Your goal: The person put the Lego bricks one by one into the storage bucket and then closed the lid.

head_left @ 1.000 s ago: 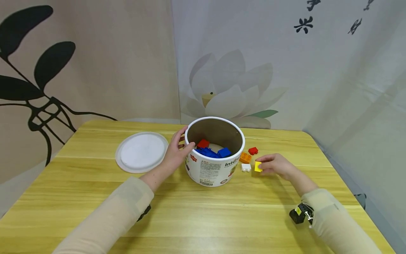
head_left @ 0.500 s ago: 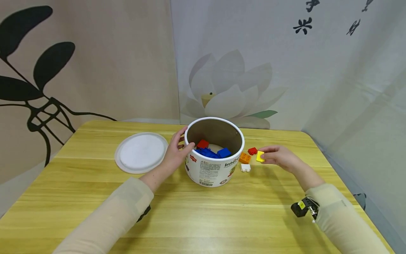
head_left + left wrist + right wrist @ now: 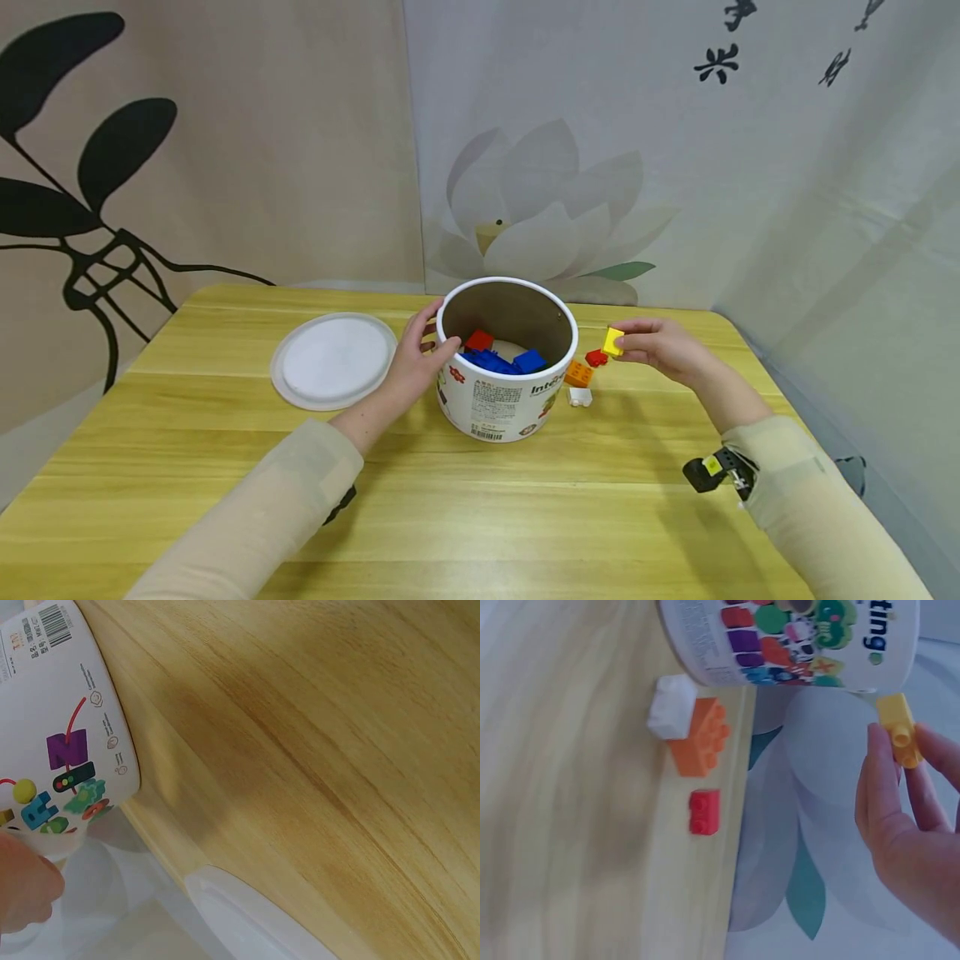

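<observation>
A white round bucket (image 3: 498, 408) with printed pictures stands on the table, its lid off. My left hand (image 3: 411, 360) holds it at the left side, thumb near the rim and fingers along the wall. Blue bricks (image 3: 491, 361) and a red brick (image 3: 480, 340) lie inside. My right hand (image 3: 667, 350) pinches a small yellow toy brick (image 3: 612, 342) between thumb and fingers, raised to the right of the bucket; its studs show in the right wrist view. Below it, a red brick (image 3: 704, 811), an orange brick (image 3: 697, 739) and a white brick (image 3: 673, 706) lie on the table.
A round white lid (image 3: 334, 361) lies left of the bucket on the wooden table (image 3: 450, 517). Behind the table's far edge hangs a cloth (image 3: 337, 167) printed with plants. A dark camera mount (image 3: 708, 471) sits at my right wrist.
My right hand has lifted the yellow brick and moved it away from me, from beside the white brick to above the red one. My left hand and the bucket have stayed put.
</observation>
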`<control>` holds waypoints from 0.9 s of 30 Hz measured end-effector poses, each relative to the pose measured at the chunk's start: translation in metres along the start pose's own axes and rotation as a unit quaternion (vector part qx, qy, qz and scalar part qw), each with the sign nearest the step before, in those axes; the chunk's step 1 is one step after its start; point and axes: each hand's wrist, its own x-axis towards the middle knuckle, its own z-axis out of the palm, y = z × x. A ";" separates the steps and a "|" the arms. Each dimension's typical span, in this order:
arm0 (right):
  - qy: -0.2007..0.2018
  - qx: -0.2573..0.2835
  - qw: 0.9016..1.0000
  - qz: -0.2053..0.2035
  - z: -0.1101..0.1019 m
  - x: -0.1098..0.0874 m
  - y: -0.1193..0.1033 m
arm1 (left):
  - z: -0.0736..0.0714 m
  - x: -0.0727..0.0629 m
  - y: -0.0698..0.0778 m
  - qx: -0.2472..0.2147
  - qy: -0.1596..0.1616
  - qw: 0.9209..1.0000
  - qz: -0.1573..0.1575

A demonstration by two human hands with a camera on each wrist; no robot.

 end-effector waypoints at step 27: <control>-0.004 -0.030 0.999 -0.038 0.044 0.019 -0.050 | 0.001 0.002 -0.003 0.003 -0.001 1.000 -0.002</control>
